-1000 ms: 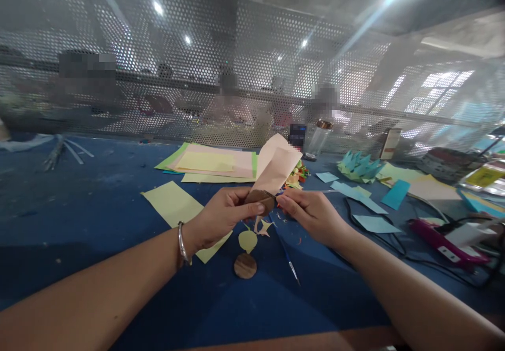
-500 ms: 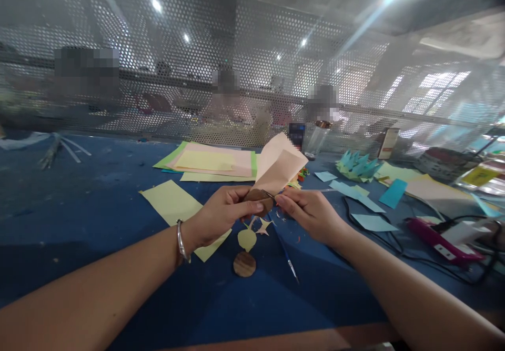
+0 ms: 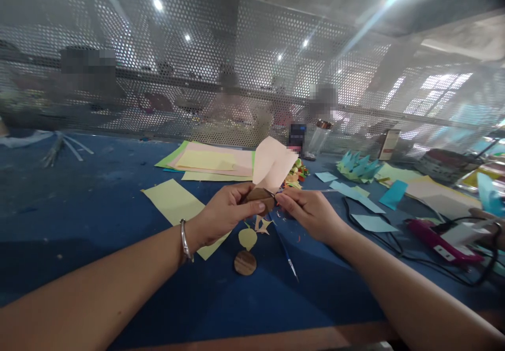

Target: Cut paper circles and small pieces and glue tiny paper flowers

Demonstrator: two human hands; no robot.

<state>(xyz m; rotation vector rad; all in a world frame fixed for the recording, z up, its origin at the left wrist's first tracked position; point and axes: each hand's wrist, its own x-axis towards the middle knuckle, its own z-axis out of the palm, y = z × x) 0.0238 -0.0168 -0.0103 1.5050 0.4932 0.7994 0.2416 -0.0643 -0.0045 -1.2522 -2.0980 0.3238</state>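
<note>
My left hand point(image 3: 232, 203) is closed around a round brown wooden disc point(image 3: 256, 199), its thumb lying across the front. A pale pink paper sheet point(image 3: 272, 164) stands up from behind the disc, its lower edge pressed against it. My right hand point(image 3: 302, 209) pinches a thin tool point(image 3: 325, 190); its pale shaft sticks out to the right and its dark tip meets the disc's right edge. The tool's exact kind is not clear. Below the hands lie a pale yellow paper cutout point(image 3: 248, 238), a second wooden disc point(image 3: 245, 263) and a blue paintbrush point(image 3: 290, 259).
A yellow sheet point(image 3: 171, 201) lies left, stacked coloured paper point(image 3: 216, 161) behind. To the right are a blue paper crown point(image 3: 357, 167), blue scraps point(image 3: 374, 222) and a magenta power strip point(image 3: 442, 243) with cables. Another person's hand point(image 3: 487, 219) is at the right edge, near blue paper.
The pink sheet has swung a little leftward and its fold has flattened, uncovering colourful bits behind. Another person's hand with blue paper has appeared at the right edge. My hands have barely moved.
</note>
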